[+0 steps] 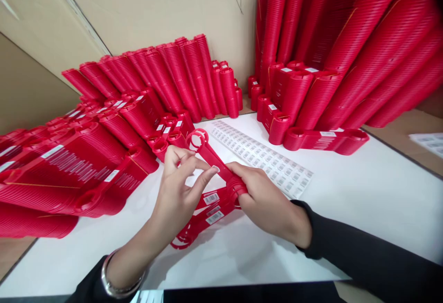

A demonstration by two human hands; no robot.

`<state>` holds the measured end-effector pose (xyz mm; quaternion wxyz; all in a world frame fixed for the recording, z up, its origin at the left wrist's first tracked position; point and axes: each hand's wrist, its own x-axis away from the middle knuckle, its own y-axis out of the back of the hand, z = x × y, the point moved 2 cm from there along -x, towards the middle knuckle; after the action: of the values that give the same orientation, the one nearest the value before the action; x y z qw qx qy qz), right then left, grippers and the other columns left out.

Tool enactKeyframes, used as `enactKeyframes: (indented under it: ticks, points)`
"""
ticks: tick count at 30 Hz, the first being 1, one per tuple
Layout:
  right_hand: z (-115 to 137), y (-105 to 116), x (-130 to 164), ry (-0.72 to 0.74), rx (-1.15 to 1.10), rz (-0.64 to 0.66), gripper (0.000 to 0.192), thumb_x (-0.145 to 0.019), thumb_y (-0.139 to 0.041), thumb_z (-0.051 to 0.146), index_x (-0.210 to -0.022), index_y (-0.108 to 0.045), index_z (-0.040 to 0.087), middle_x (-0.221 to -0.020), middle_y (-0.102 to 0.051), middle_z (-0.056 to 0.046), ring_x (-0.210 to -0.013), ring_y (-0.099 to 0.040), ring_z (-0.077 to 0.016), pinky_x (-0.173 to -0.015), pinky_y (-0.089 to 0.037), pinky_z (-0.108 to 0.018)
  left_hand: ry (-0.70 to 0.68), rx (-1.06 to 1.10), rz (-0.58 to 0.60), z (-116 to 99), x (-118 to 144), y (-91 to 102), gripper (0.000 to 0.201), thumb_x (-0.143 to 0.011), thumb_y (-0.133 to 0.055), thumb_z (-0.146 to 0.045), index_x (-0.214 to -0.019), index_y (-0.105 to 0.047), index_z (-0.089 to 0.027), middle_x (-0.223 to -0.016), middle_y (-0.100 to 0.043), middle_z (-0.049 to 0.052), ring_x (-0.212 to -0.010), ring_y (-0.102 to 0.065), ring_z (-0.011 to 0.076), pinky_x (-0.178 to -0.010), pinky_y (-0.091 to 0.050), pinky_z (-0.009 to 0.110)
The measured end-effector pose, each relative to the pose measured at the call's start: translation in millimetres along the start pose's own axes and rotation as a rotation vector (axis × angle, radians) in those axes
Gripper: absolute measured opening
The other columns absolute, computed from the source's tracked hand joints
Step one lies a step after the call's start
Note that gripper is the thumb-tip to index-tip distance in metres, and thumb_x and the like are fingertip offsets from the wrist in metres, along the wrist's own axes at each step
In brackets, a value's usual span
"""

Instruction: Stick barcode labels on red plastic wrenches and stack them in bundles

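Observation:
My right hand (263,197) is closed around the near end of a few flat red plastic pieces with ring-shaped ends (212,155). These pieces fan apart, one pointing up and left, others with white barcode labels (211,198) lying lower left. My left hand (183,183) is beside the upper piece, its thumb and a finger drawn together in a pinch. Something small and whitish shows at the thumb tip; whether it is a label or the nail, I cannot tell. Behind my right hand lies a sheet of barcode labels (266,157).
Stacked red pieces, many labelled and some banded, crowd the left side (86,155) and back (173,77) of the white table (346,210). Taller stacks (363,54) lean at the right. Another label sheet (429,142) lies at the far right. A cardboard wall (155,8) stands behind.

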<state>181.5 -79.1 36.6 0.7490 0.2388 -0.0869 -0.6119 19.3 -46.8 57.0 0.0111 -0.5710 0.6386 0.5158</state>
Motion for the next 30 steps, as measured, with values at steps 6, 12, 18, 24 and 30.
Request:
enactKeyframes:
  ticks: [6, 12, 18, 24, 30]
  points:
    - [0.2, -0.3, -0.1, 0.009, -0.005, 0.009, 0.028, -0.067, -0.037, -0.001, -0.082, -0.049, 0.019, -0.079, -0.060, 0.000, -0.073, -0.056, -0.0156, -0.063, -0.040, -0.026, 0.078, 0.013, 0.003, 1.4, 2.0, -2.5, 0.007, -0.084, -0.065, -0.026, -0.078, -0.064, -0.022, -0.082, -0.042, 0.001, -0.082, -0.045, 0.0167, -0.077, -0.045, 0.032]
    - [0.7, -0.6, 1.0, 0.010, -0.009, 0.005, 0.028, -0.067, -0.038, -0.001, -0.084, -0.050, 0.019, -0.082, -0.060, -0.001, -0.076, -0.057, -0.0167, -0.066, -0.042, -0.027, 0.085, -0.009, 0.009, 0.9, 2.3, -4.8, 0.009, -0.084, -0.064, -0.027, -0.077, -0.064, -0.022, -0.080, -0.046, 0.002, -0.084, -0.045, 0.0183, -0.079, -0.044, 0.035]
    - [0.5, -1.0, 1.8, 0.006, -0.015, 0.005, 0.028, -0.066, -0.039, 0.000, -0.083, -0.050, 0.019, -0.081, -0.060, -0.002, -0.075, -0.057, -0.0167, -0.067, -0.043, -0.027, 0.087, -0.004, -0.001, 1.1, 1.8, -7.0, 0.010, -0.083, -0.064, -0.028, -0.076, -0.064, -0.023, -0.079, -0.045, 0.002, -0.084, -0.045, 0.0187, -0.081, -0.043, 0.036]
    - [1.3, -0.2, 2.3, 0.003, -0.001, 0.006, 0.026, -0.066, -0.039, 0.001, -0.082, -0.049, 0.019, -0.081, -0.060, -0.002, -0.075, -0.057, -0.0168, -0.066, -0.043, -0.027, 0.086, -0.002, -0.005, -0.5, 1.6, -5.2, 0.009, -0.083, -0.065, -0.027, -0.075, -0.064, -0.022, -0.078, -0.044, 0.001, -0.081, -0.044, 0.0179, -0.076, -0.043, 0.034]
    - [2.8, -0.5, 2.9, 0.013, -0.009, 0.014, 0.027, -0.068, -0.039, 0.002, -0.086, -0.050, 0.019, -0.085, -0.061, -0.003, -0.078, -0.057, -0.0171, -0.067, -0.043, -0.028, 0.088, 0.000, -0.005, -0.4, 1.9, -5.4, 0.009, -0.084, -0.065, -0.027, -0.076, -0.064, -0.022, -0.080, -0.042, 0.001, -0.080, -0.045, 0.0170, -0.075, -0.043, 0.033]
